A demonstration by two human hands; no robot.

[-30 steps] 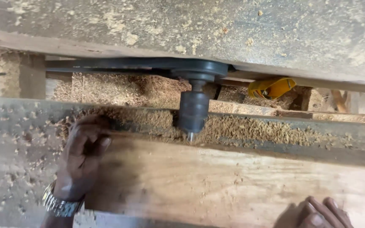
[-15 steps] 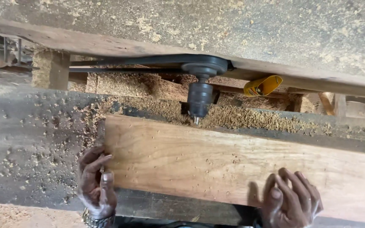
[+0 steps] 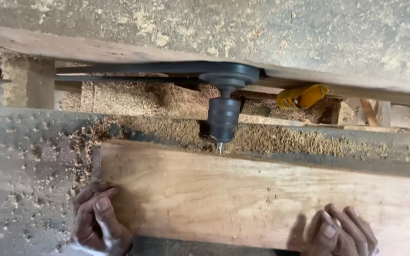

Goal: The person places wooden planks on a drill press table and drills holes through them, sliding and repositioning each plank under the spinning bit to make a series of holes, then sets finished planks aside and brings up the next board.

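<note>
A long pale wooden board [image 3: 243, 199] lies flat on a dusty grey machine table [image 3: 24, 156]. A dark drill chuck [image 3: 223, 118] on a belt-driven spindle points its small bit [image 3: 220, 148] at the board's far edge. My left hand [image 3: 96, 220] grips the board's near left corner, thumb on top. My right hand [image 3: 335, 234] rests on the board's near edge at the lower right, fingers spread over the wood.
Heaps of sawdust [image 3: 281, 137] fill the gap behind the board. A black drive belt [image 3: 129, 71] runs left from the pulley under a wooden beam [image 3: 357, 90]. A yellow object [image 3: 302, 96] hangs below that beam at the right.
My left hand has moved from the board's far left corner to its near left corner. My right hand has come further onto the near edge. The board stays by the bit.
</note>
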